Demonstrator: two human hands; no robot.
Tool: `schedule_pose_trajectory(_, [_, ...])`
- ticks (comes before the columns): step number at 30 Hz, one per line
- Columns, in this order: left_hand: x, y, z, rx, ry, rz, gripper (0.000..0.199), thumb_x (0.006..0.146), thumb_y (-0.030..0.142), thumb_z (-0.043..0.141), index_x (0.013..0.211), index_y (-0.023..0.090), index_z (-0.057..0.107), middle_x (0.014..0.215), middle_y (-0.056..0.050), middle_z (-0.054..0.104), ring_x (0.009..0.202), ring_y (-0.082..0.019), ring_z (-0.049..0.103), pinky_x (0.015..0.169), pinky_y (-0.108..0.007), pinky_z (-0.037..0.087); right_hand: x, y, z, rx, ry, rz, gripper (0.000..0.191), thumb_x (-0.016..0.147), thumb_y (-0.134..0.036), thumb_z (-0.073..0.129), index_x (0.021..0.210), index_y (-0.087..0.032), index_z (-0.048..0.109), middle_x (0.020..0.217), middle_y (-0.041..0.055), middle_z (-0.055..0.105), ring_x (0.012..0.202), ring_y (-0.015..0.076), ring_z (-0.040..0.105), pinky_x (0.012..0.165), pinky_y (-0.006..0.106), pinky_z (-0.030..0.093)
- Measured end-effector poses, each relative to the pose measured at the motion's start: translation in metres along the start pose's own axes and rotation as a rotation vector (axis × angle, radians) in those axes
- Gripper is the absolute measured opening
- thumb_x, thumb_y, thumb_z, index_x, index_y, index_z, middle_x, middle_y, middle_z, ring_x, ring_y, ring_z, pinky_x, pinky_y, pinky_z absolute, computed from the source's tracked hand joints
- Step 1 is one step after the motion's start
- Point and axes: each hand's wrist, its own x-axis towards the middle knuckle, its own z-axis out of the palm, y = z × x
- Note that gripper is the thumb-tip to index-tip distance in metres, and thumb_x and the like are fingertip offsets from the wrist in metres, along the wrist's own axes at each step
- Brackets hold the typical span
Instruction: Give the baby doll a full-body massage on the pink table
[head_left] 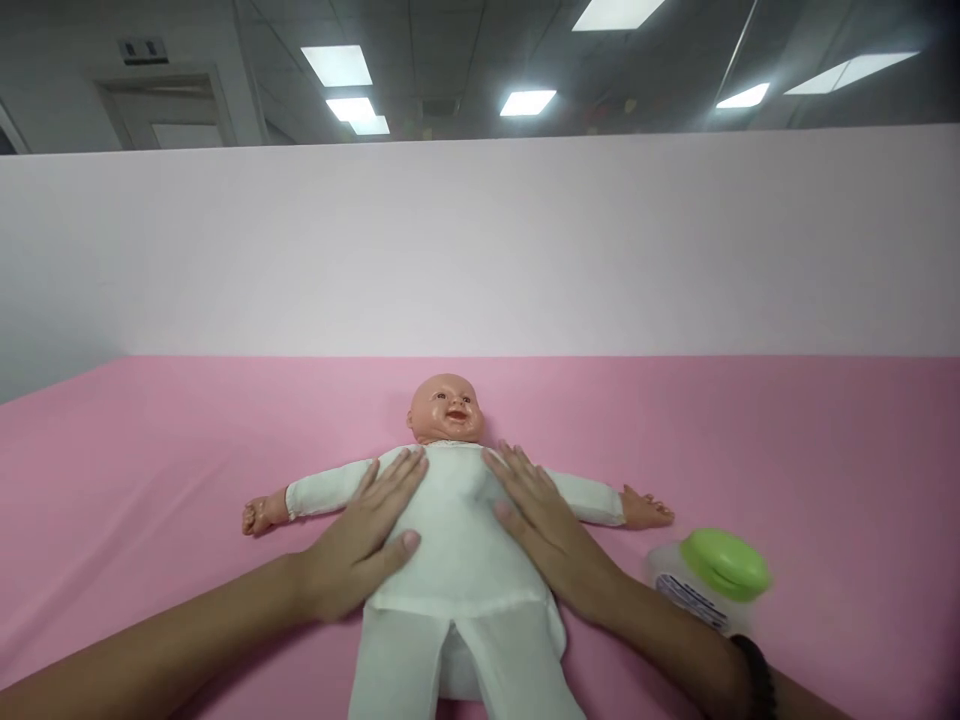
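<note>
A baby doll (459, 560) with a white cloth body lies on its back, its head at the far end and both arms spread sideways. My left hand (367, 540) lies flat on the left side of its chest, fingers stretched towards the shoulder and thumb apart. On the right side of the chest rests my right hand (551, 530), its fingers also extended and pointing up towards the doll's neck. Neither hand grips anything. The doll's lower legs run out of view at the bottom edge.
A pink sheet (187, 450) covers the surface under the doll. Beside my right forearm stands a clear bottle with a green lid (726, 565), partly hidden by that arm. A white wall (480, 250) rises behind the far edge.
</note>
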Motion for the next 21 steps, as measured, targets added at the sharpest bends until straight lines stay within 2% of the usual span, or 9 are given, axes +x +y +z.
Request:
schedule_pose_trajectory(2, [0.004, -0.015, -0.005, 0.116, 0.021, -0.073, 0.065, 0.107, 0.044, 0.026, 0.164, 0.020, 0.009, 0.169, -0.011, 0.018, 0.156, -0.027, 0.017, 0.127, -0.054, 0.006, 0.005, 0.017, -0.004, -0.098, 0.032, 0.049, 0.061, 0.105, -0.052, 0.034, 0.160, -0.026, 0.030, 0.165, 0.0077, 0.026, 0.155, 0.0293, 0.018, 0.124, 0.063, 0.014])
schedule_pose_trajectory(4, [0.007, -0.031, -0.012, 0.223, 0.058, -0.112, 0.062, 0.105, 0.042, 0.030, 0.162, 0.017, 0.023, 0.162, -0.015, 0.036, 0.151, -0.029, 0.033, 0.126, -0.057, 0.006, 0.007, 0.032, -0.012, -0.212, 0.047, 0.015, 0.056, 0.103, -0.044, 0.039, 0.154, -0.021, 0.044, 0.157, 0.0112, 0.043, 0.150, 0.0321, 0.032, 0.123, 0.066, 0.014])
schedule_pose_trajectory(5, [0.007, -0.038, -0.017, 0.259, 0.068, -0.113, 0.061, 0.103, 0.040, 0.034, 0.159, 0.017, 0.031, 0.156, -0.015, 0.046, 0.145, -0.030, 0.042, 0.125, -0.058, 0.009, 0.007, 0.038, -0.017, -0.268, 0.057, -0.015, 0.052, 0.100, -0.038, 0.043, 0.149, -0.020, 0.050, 0.152, 0.0118, 0.051, 0.146, 0.0337, 0.039, 0.121, 0.069, 0.013])
schedule_pose_trajectory(7, [0.008, -0.051, -0.029, 0.280, 0.040, -0.063, 0.061, 0.095, 0.037, 0.046, 0.153, 0.020, 0.042, 0.143, -0.014, 0.060, 0.131, -0.032, 0.057, 0.121, -0.056, 0.025, 0.006, 0.047, -0.026, -0.366, 0.082, -0.068, 0.052, 0.089, -0.025, 0.050, 0.140, -0.020, 0.058, 0.141, 0.0122, 0.061, 0.138, 0.0364, 0.048, 0.118, 0.073, 0.012])
schedule_pose_trajectory(10, [0.007, -0.066, -0.050, 0.247, -0.083, 0.040, 0.070, 0.080, 0.028, 0.057, 0.149, 0.025, 0.047, 0.135, -0.010, 0.065, 0.116, -0.031, 0.065, 0.100, -0.042, 0.049, 0.007, 0.055, -0.034, -0.462, 0.131, -0.055, 0.049, 0.076, -0.018, 0.053, 0.124, -0.021, 0.065, 0.126, 0.0126, 0.070, 0.125, 0.0369, 0.058, 0.114, 0.076, 0.013])
schedule_pose_trajectory(14, [-0.003, -0.089, -0.077, 0.333, -0.133, -0.031, 0.059, 0.075, 0.027, 0.059, 0.134, 0.026, 0.061, 0.114, -0.006, 0.074, 0.099, -0.029, 0.069, 0.085, -0.036, 0.050, 0.012, 0.063, -0.032, -0.505, 0.287, 0.120, 0.029, 0.078, -0.022, 0.052, 0.104, -0.019, 0.066, 0.110, 0.0127, 0.072, 0.113, 0.0338, 0.063, 0.114, 0.070, 0.019])
schedule_pose_trajectory(16, [-0.013, -0.103, -0.087, 0.376, -0.083, -0.123, 0.046, 0.079, 0.032, 0.058, 0.124, 0.025, 0.067, 0.103, -0.007, 0.075, 0.092, -0.028, 0.069, 0.083, -0.036, 0.049, 0.014, 0.067, -0.028, -0.456, 0.432, 0.196, 0.034, 0.079, -0.031, 0.055, 0.109, -0.019, 0.064, 0.119, 0.0141, 0.069, 0.122, 0.0360, 0.057, 0.113, 0.068, 0.024])
schedule_pose_trajectory(18, [-0.024, -0.116, -0.093, 0.333, 0.060, -0.237, 0.041, 0.084, 0.038, 0.058, 0.121, 0.023, 0.068, 0.107, -0.008, 0.075, 0.095, -0.028, 0.068, 0.084, -0.035, 0.048, 0.016, 0.072, -0.025, -0.353, 0.579, 0.279, 0.047, 0.078, -0.043, 0.059, 0.118, -0.019, 0.061, 0.131, 0.0158, 0.063, 0.128, 0.0378, 0.052, 0.111, 0.064, 0.032])
schedule_pose_trajectory(21, [-0.035, -0.124, -0.092, 0.064, 0.242, -0.368, 0.038, 0.082, 0.043, 0.063, 0.112, 0.020, 0.071, 0.110, -0.007, 0.076, 0.099, -0.027, 0.068, 0.084, -0.032, 0.050, 0.019, 0.075, -0.023, -0.155, 0.716, 0.469, 0.076, 0.068, -0.058, 0.067, 0.130, -0.016, 0.055, 0.139, 0.0216, 0.054, 0.132, 0.0426, 0.047, 0.107, 0.060, 0.040])
